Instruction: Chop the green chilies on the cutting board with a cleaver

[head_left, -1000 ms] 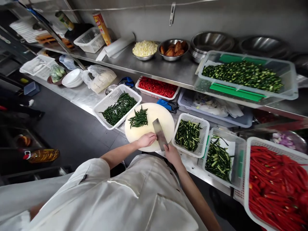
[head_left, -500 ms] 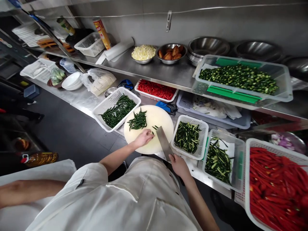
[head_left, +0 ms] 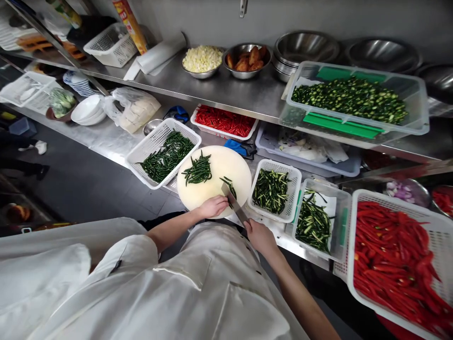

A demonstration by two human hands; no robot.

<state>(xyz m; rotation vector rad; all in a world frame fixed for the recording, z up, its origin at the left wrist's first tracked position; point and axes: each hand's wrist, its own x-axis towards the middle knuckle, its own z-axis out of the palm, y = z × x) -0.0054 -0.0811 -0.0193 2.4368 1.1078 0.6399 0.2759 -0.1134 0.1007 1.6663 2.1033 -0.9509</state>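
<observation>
A round cream cutting board (head_left: 193, 200) lies near my body. On its left part is a pile of green peppers (head_left: 198, 169). My right hand (head_left: 261, 236) is wrapped round the handle of a cleaver (head_left: 235, 205), whose blade stands over the board's right part beside a few green pieces (head_left: 228, 183). My left hand (head_left: 213, 207) rests at the board's front, fingers pressed together close to the blade; what it pinches is hidden. Left of the board stands a white basket of whole green peppers (head_left: 166, 158); on its right, a white basket of cut ones (head_left: 272, 191).
A clear tub of cut greens (head_left: 314, 222) and a basket of red peppers (head_left: 392, 264) stand at the right. A steel shelf (head_left: 219, 99) with bowls and a clear tub (head_left: 419, 106) overhangs the counter. Another person's white garment (head_left: 42, 274) is close at my left.
The cleaver blade has moved left, against my left hand's fingers. More green pieces lie beside it. The view has shifted, and the neighbouring person's bare forearm no longer shows.
</observation>
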